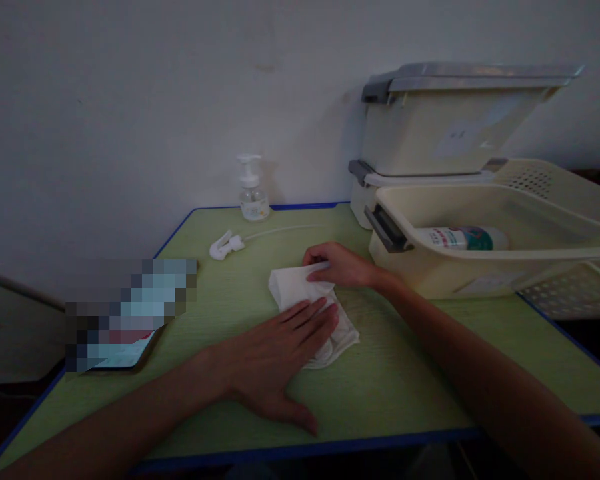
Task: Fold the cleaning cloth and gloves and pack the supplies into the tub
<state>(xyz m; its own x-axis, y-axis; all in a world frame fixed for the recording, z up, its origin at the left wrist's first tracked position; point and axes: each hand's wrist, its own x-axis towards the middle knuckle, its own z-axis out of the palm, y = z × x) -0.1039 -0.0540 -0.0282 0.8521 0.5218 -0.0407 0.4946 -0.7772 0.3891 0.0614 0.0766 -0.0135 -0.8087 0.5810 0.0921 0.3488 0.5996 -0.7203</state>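
A thin white cloth (300, 285), partly folded over, lies in the middle of the green table; its exact kind is hard to make out. My left hand (275, 353) rests flat across its near part, fingers stretched out and thumb spread on the tabletop. At the far edge, my right hand (337, 263) pinches the folded part between thumb and fingers. A white spray trigger head (226, 245) with a long thin tube lies beyond the cloth, to the left. Behind that, a clear pump bottle (254, 199) stands upright near the wall.
A phone or tablet (143, 317), partly blurred out, lies at the left. At the right, an open cream bin (445, 273) holds a white bottle (460, 238) on its side. Lidded storage boxes (430, 133) are stacked behind. Blue trim (310, 443) edges the table.
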